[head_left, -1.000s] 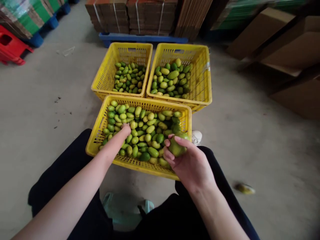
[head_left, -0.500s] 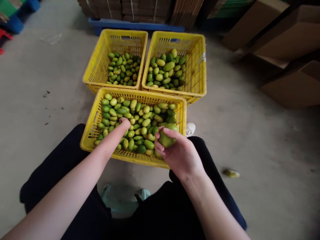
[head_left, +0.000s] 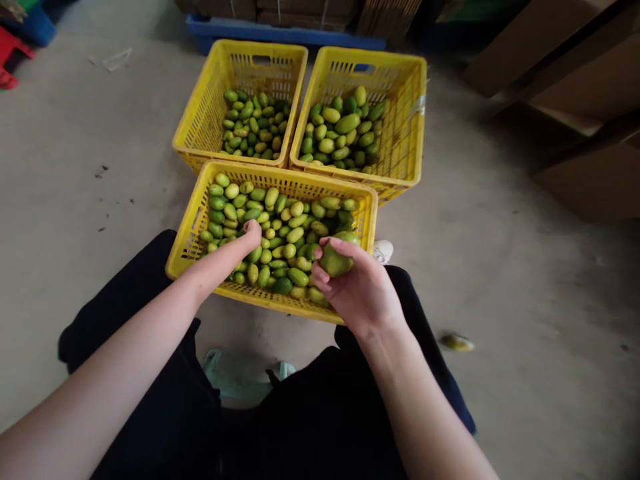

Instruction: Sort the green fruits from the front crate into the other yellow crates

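A yellow crate [head_left: 186,247] full of green and yellowish fruits [head_left: 280,230] stands on the floor between my knees. My left hand [head_left: 251,235] reaches down into the pile with its fingers buried among the fruits; whether it grips one is hidden. My right hand [head_left: 357,287] holds a large green fruit [head_left: 335,259] over the crate's near right corner. Behind it stand two more yellow crates: the left one [head_left: 200,117] holds small fruits, the right one [head_left: 410,133] holds larger ones.
A single yellowish fruit [head_left: 456,343] lies on the concrete floor to my right. Cardboard boxes [head_left: 585,127] stand at the far right. A blue pallet [head_left: 280,32] with stacked cartons is behind the crates. A pale green stool [head_left: 240,373] shows under me.
The view has shifted a little. My right hand keeps the large green fruit and my left hand stays in the pile, slightly farther in.
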Available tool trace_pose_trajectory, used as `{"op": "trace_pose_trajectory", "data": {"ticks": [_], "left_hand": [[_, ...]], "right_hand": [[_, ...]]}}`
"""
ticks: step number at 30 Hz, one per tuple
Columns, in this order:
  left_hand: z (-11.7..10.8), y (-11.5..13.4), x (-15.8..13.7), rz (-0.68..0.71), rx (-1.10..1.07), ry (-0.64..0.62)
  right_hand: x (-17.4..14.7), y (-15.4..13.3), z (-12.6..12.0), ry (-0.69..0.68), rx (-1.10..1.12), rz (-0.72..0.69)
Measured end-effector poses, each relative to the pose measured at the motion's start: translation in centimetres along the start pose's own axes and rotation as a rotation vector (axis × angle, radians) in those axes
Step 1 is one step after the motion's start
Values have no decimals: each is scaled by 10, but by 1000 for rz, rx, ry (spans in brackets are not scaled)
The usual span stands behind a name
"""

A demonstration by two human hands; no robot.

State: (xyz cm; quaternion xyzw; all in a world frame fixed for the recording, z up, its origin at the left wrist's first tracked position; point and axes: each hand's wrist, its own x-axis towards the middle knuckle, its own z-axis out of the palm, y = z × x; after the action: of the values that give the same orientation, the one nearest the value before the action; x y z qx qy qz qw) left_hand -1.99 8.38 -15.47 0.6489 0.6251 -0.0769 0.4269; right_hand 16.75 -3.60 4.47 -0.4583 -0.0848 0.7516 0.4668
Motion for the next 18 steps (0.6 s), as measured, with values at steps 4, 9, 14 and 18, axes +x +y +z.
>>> {"op": "trace_pose_trajectory", "data": {"ticks": [4, 9, 14, 18], "left_hand": [[-36, 8, -18, -148, 285, 28], [-102, 10, -80, -43, 276, -89], [-112, 22, -153, 90, -464, -100], [-92, 37, -186, 266, -630, -68]], "right_hand": [[7, 1, -1, -24, -35, -35], [19, 8, 2, -50, -105, -94], [16, 14, 10, -170, -129, -69], [8, 14, 18, -235, -80, -165]]}}
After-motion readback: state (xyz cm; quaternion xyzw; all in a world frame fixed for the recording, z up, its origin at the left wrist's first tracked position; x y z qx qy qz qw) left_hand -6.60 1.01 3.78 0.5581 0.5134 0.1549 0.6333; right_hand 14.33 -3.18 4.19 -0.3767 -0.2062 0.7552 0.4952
